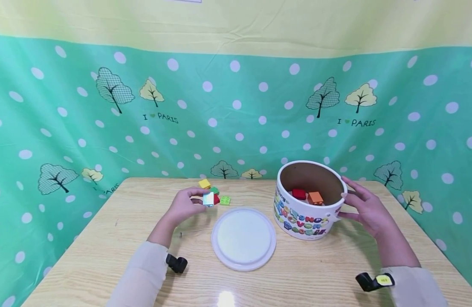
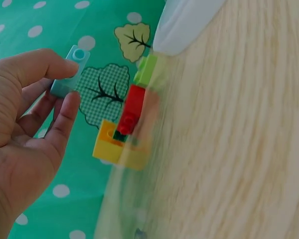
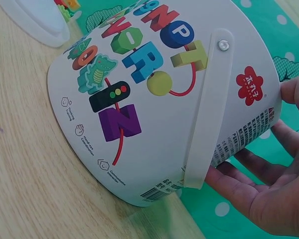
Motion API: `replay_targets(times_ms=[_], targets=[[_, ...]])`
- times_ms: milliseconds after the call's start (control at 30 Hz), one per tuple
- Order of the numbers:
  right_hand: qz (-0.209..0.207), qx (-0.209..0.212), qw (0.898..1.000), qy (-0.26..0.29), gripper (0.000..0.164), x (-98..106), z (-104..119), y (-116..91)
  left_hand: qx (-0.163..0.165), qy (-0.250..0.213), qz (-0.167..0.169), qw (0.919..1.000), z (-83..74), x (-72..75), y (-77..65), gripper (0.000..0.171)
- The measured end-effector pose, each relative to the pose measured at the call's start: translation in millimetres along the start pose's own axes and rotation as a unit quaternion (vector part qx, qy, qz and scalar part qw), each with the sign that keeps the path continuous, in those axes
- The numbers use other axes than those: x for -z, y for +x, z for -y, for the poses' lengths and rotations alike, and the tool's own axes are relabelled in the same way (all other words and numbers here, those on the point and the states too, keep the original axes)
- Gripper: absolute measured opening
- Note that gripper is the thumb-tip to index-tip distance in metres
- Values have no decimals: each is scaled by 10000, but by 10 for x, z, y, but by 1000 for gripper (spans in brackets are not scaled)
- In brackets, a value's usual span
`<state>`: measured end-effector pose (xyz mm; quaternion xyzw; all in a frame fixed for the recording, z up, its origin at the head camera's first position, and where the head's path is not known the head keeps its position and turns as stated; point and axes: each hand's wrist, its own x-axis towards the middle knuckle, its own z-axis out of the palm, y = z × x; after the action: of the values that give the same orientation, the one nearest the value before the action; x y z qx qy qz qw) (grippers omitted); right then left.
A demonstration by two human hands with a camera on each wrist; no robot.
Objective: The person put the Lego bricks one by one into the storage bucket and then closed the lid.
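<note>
My left hand [image 1: 187,207] pinches a light blue toy brick [image 2: 70,71] between thumb and fingers, raised off the table. Just beyond it lie a yellow brick [image 1: 204,183], a red brick [image 2: 131,109], a light green brick [image 1: 225,200] and a partly hidden dark green brick [image 1: 214,190]. To the right, my right hand [image 1: 368,209] grips the rim and side of a white round bucket [image 3: 154,99] printed with colourful letters. Inside the bucket sit a red brick [image 1: 299,194] and an orange brick [image 1: 315,198]; its floor is partly hidden by the wall.
A round white lid [image 1: 244,238] lies flat on the wooden table [image 1: 297,273] between the hands. The bucket's white handle [image 3: 209,109] hangs down its side. Behind the table's back edge hangs a green dotted curtain [image 1: 239,119].
</note>
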<state>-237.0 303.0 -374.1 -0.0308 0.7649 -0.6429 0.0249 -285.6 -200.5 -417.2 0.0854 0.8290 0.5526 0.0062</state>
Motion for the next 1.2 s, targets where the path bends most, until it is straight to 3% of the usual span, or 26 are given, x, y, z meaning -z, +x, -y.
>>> replay_targets(times_ms=[333,533,1000,1200], targets=[[-34,-41,9999,-94,64,-11,-6,-6,-415,-256,252,9985,-124,-95,-11,50],[16,-25,10000,90,64,-4,-2,-10,-483,-370,314,9977,-218,-181,-8,49],[-56,-79,9999,-110,65,-9,12,0,-652,-261,609,9957,-497,-368,40,48],[-67,-84,9999,-121,65,-12,4,0,-900,-284,754,9927,-579,-445,46,49]])
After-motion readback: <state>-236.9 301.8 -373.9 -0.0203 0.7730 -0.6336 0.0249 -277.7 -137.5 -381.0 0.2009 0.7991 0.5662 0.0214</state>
